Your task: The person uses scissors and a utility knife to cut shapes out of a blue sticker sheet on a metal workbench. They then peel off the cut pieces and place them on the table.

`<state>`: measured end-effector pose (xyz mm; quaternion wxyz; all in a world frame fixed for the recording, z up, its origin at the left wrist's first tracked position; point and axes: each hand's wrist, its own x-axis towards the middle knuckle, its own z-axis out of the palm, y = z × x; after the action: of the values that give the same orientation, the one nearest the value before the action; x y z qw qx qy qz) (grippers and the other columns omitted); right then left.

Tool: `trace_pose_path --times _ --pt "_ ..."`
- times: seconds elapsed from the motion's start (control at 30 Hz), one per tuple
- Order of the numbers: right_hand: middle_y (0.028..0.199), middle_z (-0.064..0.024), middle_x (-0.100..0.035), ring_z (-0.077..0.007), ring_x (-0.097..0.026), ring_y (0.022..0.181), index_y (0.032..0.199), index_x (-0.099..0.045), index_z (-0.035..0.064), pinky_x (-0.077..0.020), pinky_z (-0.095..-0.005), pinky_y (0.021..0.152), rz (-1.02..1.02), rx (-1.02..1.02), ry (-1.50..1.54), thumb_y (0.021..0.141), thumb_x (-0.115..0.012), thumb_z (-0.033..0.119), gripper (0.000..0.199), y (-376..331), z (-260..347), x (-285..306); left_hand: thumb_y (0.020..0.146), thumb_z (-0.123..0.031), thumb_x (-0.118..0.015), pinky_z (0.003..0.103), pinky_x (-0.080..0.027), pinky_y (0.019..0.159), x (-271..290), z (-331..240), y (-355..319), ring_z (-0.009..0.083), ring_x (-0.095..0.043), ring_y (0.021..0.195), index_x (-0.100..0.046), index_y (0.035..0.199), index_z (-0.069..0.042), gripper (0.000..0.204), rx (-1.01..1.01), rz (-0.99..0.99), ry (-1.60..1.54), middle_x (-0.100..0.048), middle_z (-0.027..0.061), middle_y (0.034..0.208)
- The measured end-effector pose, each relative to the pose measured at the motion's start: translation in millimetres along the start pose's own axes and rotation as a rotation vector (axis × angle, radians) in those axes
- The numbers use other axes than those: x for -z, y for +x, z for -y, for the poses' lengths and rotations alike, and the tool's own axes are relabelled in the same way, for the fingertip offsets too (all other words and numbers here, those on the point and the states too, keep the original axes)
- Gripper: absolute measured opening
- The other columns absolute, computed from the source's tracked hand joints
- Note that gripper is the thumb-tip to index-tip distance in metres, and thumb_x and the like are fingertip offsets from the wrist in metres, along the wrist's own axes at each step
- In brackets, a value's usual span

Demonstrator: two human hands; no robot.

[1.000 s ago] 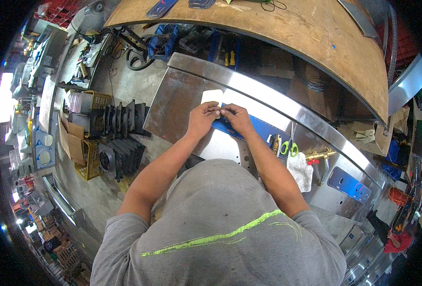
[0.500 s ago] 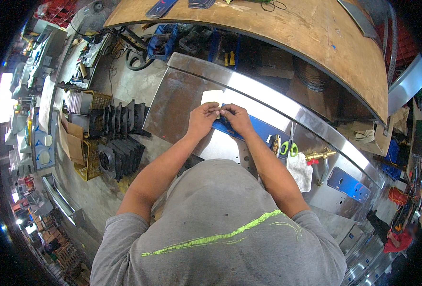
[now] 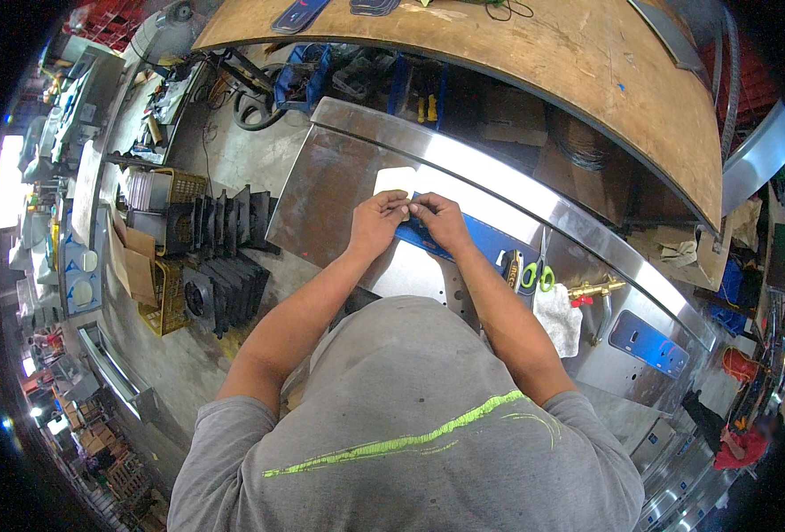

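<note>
My left hand (image 3: 378, 222) and my right hand (image 3: 441, 220) meet over the steel workpiece (image 3: 308, 191), fingertips pinched close together. Between them lies the end of a long blue panel (image 3: 497, 238). A white sheet (image 3: 394, 179) sticks out beyond my left fingers and shows again just below the fingertips. The left fingers are closed on that sheet. What is in the right pinch is too small to make out. Right of my right forearm lie a yellow-and-black cutter (image 3: 511, 268), green-handled scissors (image 3: 541, 273) and a white rag (image 3: 557, 321).
Brass valve fittings (image 3: 596, 289) and another blue panel (image 3: 648, 343) are farther right on the steel. A wooden tabletop (image 3: 534, 62) overhangs the far side. Black cast parts (image 3: 228, 293) and yellow crates (image 3: 169, 306) stand on the floor at left.
Both hands keep the same place and pinch; the fingertips have shifted only very slightly. The panel, sheet and tools have not moved.
</note>
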<state>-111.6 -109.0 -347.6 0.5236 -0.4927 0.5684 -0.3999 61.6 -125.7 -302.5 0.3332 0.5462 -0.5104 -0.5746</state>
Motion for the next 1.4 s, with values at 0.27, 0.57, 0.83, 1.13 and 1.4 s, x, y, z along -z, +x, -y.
trace_pose_path --times 0.27,0.57,0.83,1.13,1.4 --pt "0.097 -0.0122 -0.076 -0.0207 -0.071 0.090 0.106 -0.075 0.0048 -0.0543 -0.0341 0.084 -0.011 0.004 0.001 0.091 -0.074 0.024 0.024 0.3 -2.6 -1.2 0.093 -0.004 -0.070 0.029 -0.057 0.091 -0.3 -4.1 -2.4 0.0176 -0.072 0.102 -0.068 0.122 0.004 0.030 0.004 -0.005 0.020 -0.075 0.0155 0.112" --pt "0.097 -0.0129 -0.076 -0.0214 -0.072 0.090 0.105 -0.075 0.0047 -0.0543 -0.0344 0.084 -0.023 0.009 -0.022 0.091 -0.075 0.023 0.024 0.1 0.4 -1.2 0.094 -0.004 -0.068 0.029 -0.056 0.093 -1.9 -9.3 -3.7 0.0184 -0.072 0.103 -0.068 0.122 0.005 0.030 0.012 -0.014 0.048 -0.075 0.0159 0.112" --pt "0.093 -0.0126 -0.076 -0.0204 -0.071 0.086 0.105 -0.075 0.0046 -0.0544 -0.0345 0.083 -0.027 -0.020 -0.030 0.091 -0.074 0.023 0.023 -1.3 2.4 -1.0 0.094 -0.004 -0.067 0.029 -0.057 0.091 -1.5 -4.6 -1.6 0.0186 -0.072 0.103 -0.068 0.122 0.005 0.029 -0.017 -0.015 0.058 -0.075 0.0162 0.112" --pt "0.087 -0.0020 -0.072 -0.0086 -0.060 0.078 0.104 -0.074 0.0026 -0.0503 -0.0261 0.072 -0.026 0.064 -0.009 0.096 -0.073 0.016 0.016 -0.6 -0.7 -1.8 0.094 -0.005 -0.068 0.029 -0.057 0.090 -0.6 -6.0 -0.5 0.0185 -0.073 0.101 -0.068 0.122 0.005 0.030 -0.020 -0.013 0.119 -0.075 0.0165 0.110" --pt "0.091 -0.0089 -0.075 -0.0162 -0.067 0.083 0.105 -0.074 0.0046 -0.0532 -0.0318 0.078 -0.009 0.008 -0.003 0.093 -0.073 0.023 0.022 0.8 -2.5 -1.6 0.094 -0.005 -0.069 0.030 -0.057 0.091 0.7 -3.2 -0.7 0.0185 -0.072 0.103 -0.067 0.123 0.005 0.031 -0.004 0.004 0.058 -0.074 0.0169 0.113"
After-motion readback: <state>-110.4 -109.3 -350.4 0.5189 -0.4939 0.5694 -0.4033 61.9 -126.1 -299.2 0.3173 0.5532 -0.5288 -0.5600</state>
